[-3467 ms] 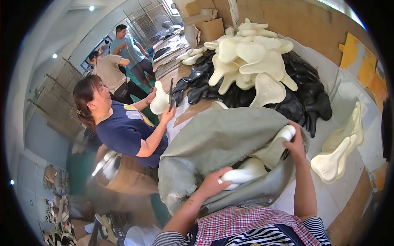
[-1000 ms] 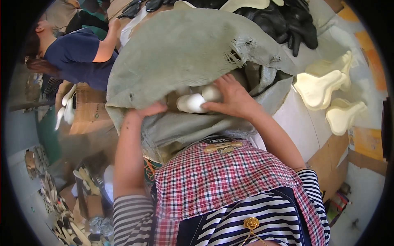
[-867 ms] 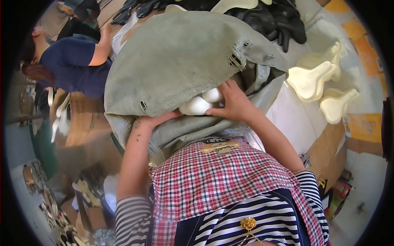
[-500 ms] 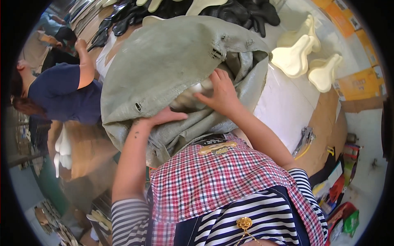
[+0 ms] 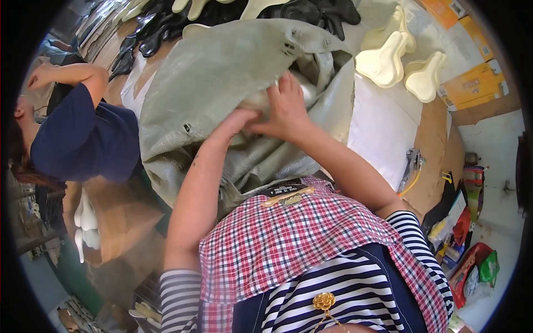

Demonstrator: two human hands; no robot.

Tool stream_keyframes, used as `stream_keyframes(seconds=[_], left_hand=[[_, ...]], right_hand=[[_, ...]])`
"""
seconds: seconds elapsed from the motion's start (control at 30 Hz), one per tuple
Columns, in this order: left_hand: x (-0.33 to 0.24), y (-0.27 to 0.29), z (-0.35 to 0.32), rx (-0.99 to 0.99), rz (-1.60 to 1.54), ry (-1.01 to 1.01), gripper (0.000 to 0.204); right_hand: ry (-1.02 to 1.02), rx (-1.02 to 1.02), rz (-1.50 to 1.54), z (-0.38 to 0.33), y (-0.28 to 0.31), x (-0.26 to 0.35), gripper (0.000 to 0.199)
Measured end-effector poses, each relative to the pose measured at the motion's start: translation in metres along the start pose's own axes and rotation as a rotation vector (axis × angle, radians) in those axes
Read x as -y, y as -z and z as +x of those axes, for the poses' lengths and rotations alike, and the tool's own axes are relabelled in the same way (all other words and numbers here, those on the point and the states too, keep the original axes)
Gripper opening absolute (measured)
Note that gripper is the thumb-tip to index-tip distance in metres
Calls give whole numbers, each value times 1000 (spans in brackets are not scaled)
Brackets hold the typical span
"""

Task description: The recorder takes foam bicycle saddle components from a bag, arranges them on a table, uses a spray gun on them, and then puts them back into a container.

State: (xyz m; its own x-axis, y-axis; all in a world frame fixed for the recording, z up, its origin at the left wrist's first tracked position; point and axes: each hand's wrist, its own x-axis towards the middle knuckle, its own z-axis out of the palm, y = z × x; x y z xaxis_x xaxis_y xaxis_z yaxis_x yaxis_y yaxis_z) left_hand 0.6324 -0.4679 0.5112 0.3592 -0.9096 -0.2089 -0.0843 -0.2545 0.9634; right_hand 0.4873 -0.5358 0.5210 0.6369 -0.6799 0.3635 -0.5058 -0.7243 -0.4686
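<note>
A large grey-green woven sack (image 5: 222,72) with a few small torn holes lies in front of me, its mouth turned toward me. Inside the opening shows a smooth, whitish rounded thing (image 5: 258,100), mostly covered by the fabric and my hands. My right hand (image 5: 286,108) reaches into the mouth, its fingers stretched over the whitish thing and its thumb spread apart. Close beside it, my left hand (image 5: 239,121) goes in at the sack's edge with its thumb near the right one. The left fingers are hidden.
Cream saddle-shaped pieces (image 5: 380,61) lie at the right on the white-covered table (image 5: 380,130). Black pieces (image 5: 316,14) are heaped at the far side. Pliers-like tools (image 5: 412,166) rest near the right edge. A co-worker in a navy top (image 5: 89,133) is at the left.
My left hand has moved right and up to meet the right hand, and its fingers have gone out of sight. The right hand has shifted slightly left. The co-worker's arm has swung left.
</note>
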Motion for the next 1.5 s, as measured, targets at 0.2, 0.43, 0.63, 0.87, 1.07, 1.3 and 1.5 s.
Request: stream_keyframes(seconds=[0.2,0.43,0.63,0.87,1.07,1.3,1.5], left_hand=[[-68,-4,-5,-117,130,-80,41],[-29,2,25,233,-135,28,83],[23,30,-2,95,311,-165,66],[-88,83,25,-66,-489,-193,39],[-61,68,47,-299,-205,28,33],[-19,82,-5,-364,-290,142,41],[-7,69,-5,-428,-234,305,44]], right_hand=[[55,-145,-39,35,23,18,100],[-10,61,196,52,-12,-62,79],[33,-48,565,64,30,-47,67],[453,-187,968,58,183,-42,75],[182,-636,1415,13,306,-146,77],[-249,-1044,1147,-35,413,-321,43],[-399,-760,1024,-67,404,-421,50]])
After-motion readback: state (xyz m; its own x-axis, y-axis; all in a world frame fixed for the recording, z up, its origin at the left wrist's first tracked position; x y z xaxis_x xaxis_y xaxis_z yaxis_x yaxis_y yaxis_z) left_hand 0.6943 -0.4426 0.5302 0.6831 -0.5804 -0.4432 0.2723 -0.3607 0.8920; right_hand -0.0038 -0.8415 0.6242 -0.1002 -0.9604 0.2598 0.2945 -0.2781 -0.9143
